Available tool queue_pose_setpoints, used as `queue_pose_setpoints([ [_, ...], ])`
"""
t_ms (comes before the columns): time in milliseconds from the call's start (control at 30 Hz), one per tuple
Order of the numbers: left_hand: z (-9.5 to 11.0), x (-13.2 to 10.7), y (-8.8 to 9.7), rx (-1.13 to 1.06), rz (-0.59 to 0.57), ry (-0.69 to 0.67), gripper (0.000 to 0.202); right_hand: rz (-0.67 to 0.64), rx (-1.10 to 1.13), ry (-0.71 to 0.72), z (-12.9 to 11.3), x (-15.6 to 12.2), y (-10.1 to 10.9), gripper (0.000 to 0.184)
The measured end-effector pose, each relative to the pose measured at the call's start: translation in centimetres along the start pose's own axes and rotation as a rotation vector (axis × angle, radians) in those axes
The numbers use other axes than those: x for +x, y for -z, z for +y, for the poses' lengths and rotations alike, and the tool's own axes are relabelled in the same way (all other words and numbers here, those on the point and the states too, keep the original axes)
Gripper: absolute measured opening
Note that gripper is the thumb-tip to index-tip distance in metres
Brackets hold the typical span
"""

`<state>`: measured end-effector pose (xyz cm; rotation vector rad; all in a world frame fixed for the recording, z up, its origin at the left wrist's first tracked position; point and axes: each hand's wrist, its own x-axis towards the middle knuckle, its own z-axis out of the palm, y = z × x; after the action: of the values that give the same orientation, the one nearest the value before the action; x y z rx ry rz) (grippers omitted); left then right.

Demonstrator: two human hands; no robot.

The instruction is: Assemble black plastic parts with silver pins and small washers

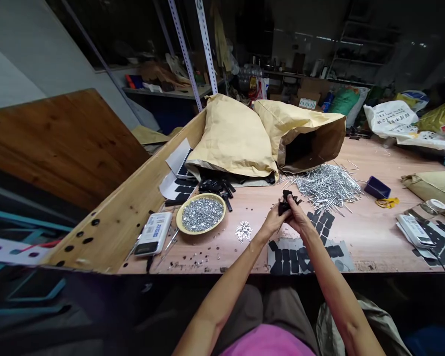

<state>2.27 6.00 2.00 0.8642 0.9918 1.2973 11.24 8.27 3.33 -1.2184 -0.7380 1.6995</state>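
Note:
My left hand point(273, 221) and my right hand point(297, 215) come together over the front middle of the table. Between them they grip small black parts point(285, 203), closed around these from both sides; the exact kind is too small to tell. Just beyond my right hand lies a heap of thin metal rods point(328, 185). To the left of my left hand is a small scatter of metal washers point(244, 231). Below my wrists, a sheet with black adhesive pads point(284, 258) lies at the table edge.
A yellow bowl of small metal pieces point(180, 217) stands at left, beside a white box-like device point(154, 233). Black parts point(217, 186) spill near a large paper sack point(237, 133); another sack point(311, 118) gapes open. A dark blue box point(377, 188) sits at right.

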Motion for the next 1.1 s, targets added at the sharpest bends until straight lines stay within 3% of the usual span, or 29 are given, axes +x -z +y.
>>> queue_pose_setpoints([
  [133,-1.6,1.1,0.6,-0.117,0.031,0.179,0.022,0.084,-0.157,-0.198,0.4,1.7,0.2,0.033],
  [267,-2.8,2.5,1.2,-0.163,0.069,0.272,0.023,0.128,-0.259,-0.221,1.2,3.2,0.3,0.030],
  [500,-2.7,4.4,2.4,-0.218,0.164,0.279,0.030,0.057,-0.435,-0.115,1.3,4.2,-0.6,0.045],
  [667,-1.9,4.5,3.3,-0.229,0.227,0.243,0.025,0.035,-0.535,0.069,1.2,4.8,-1.1,0.043],
  [867,0.1,2.7,4.1,-0.278,0.280,0.152,0.023,0.044,-0.697,0.340,1.6,1.3,-0.1,0.027],
  [967,1.4,1.8,3.9,-0.317,0.312,0.121,0.022,-0.067,-0.803,0.356,3.1,-1.4,0.1,0.024],
  [1100,2.4,-1.0,2.9,-0.338,0.287,0.097,0.024,-0.164,-0.864,0.361,4.0,-4.7,1.0,0.035],
])
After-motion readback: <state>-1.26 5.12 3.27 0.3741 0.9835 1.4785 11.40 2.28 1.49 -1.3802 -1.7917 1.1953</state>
